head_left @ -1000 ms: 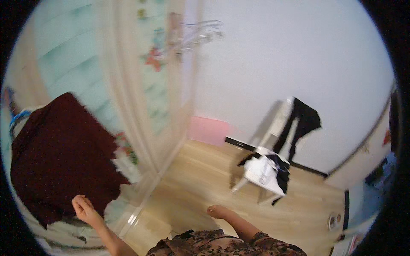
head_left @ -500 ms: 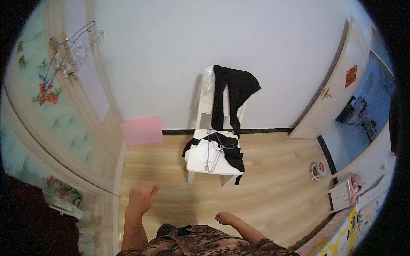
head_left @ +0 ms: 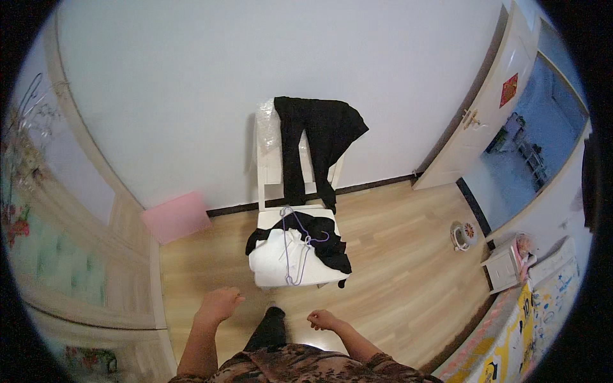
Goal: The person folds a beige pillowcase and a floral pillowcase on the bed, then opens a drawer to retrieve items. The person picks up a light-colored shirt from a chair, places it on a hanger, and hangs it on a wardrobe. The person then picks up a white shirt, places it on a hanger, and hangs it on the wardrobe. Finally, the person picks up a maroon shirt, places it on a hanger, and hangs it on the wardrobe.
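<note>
My left hand [head_left: 221, 303] hangs over the floor short of the chair, its fingers loosely curled with nothing visible in them. Farther right, my right hand [head_left: 321, 320] is also closed and apart from everything. Ahead of both stands a white chair [head_left: 271, 191]. On its seat lie a white garment [head_left: 271, 255] and a black garment [head_left: 329, 252], with a purple clothes hanger [head_left: 285, 246] on top. A pair of black trousers [head_left: 319, 121] drapes over the backrest, beside clear plastic wrap [head_left: 268, 127].
Light wooden flooring [head_left: 389, 249] surrounds the chair. A pink board [head_left: 177, 217] leans by the wall. Cabinet doors [head_left: 96, 236] line the left, with hangers [head_left: 29, 102] on them. At right are an open door [head_left: 476, 115], a small round stool [head_left: 464, 235], a white bedside cabinet [head_left: 504, 268] and a bed [head_left: 511, 332].
I have stepped closer to the chair, and my leg now shows between my hands. The view has turned somewhat right. Chair and clothes look undisturbed.
</note>
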{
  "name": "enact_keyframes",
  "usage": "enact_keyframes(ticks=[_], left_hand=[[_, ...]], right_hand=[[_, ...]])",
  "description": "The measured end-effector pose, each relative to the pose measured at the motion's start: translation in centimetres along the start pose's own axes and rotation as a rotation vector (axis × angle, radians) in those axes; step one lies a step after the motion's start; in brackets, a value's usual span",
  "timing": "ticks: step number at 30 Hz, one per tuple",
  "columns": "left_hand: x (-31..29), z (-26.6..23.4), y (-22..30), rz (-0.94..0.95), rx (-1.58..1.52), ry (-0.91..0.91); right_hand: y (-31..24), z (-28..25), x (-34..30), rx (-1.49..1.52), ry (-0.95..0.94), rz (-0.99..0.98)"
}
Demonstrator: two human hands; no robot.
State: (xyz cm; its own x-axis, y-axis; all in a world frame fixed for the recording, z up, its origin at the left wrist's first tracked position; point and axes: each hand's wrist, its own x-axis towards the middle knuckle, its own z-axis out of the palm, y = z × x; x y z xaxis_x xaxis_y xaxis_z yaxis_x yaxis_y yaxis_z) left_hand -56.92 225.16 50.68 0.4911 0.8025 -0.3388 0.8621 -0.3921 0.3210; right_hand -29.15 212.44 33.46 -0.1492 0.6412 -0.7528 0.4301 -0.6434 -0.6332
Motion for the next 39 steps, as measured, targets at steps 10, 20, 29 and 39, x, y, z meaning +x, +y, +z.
enact_keyframes(ticks=[10,20,29,39], left_hand=[[14.9,3.7,-0.5,0.215,0.042,-0.330],[20.7,9.2,-0.8,0.186,-0.004,-0.502],[24.8,14.9,-2.6,0.138,-0.076,-0.579],[30.7,16.3,-5.1,-0.029,-0.117,-0.432]], right_hand=[[-1.6,-7.1,12.9,0.335,0.187,0.115],[3.6,-11.1,28.3,0.040,0.656,0.027],[-2.5,-13.8,29.5,0.852,0.377,0.319],[-4.6,-12.9,21.3,0.117,0.769,-0.226]])
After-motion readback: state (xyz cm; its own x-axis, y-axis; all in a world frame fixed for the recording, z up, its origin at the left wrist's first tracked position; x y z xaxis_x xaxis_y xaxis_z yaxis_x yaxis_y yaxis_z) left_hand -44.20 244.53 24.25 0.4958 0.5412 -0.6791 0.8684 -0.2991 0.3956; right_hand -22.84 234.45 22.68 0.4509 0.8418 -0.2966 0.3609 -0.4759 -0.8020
